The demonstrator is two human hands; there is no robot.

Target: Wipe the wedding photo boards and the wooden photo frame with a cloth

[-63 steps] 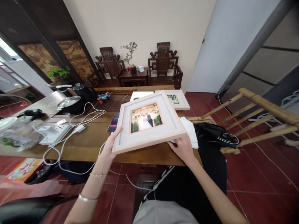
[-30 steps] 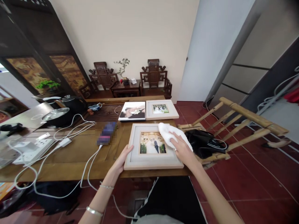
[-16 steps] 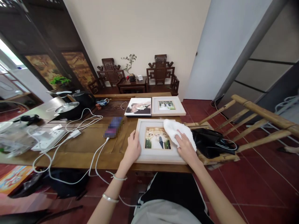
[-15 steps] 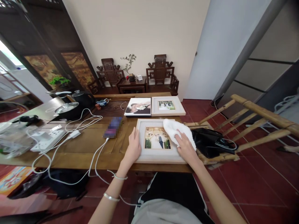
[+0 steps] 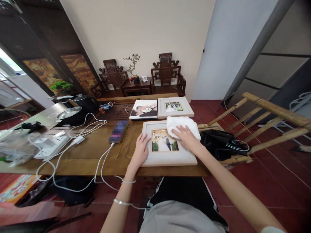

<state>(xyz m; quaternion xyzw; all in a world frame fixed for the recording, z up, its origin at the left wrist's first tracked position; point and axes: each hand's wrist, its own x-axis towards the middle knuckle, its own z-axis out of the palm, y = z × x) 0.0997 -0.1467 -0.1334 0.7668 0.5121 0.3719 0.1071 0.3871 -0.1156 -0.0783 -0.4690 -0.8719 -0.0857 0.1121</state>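
A pale wooden picture frame [image 5: 167, 158] with a photo in it lies flat at the near edge of the wooden table [image 5: 80, 155]. My left hand [image 5: 141, 149] rests flat on the frame's left side, fingers stretched out. My right hand [image 5: 185, 137] presses a white cloth [image 5: 181, 123] onto the frame's upper right part, fingers laid flat on the cloth.
Behind lie a second white frame [image 5: 175, 107] and a photo print [image 5: 144, 109]. A phone [image 5: 118, 131] on a white cable, a power strip [image 5: 50, 144], a pot [image 5: 70, 114] and a kettle [image 5: 85, 102] sit to the left. A bamboo chair [image 5: 257, 123] with a black bag [image 5: 221, 142] stands right.
The frame was held up, then laid flat on the table. My right hand took the white cloth and has slid it left and up across the frame. My left hand stays on the left side.
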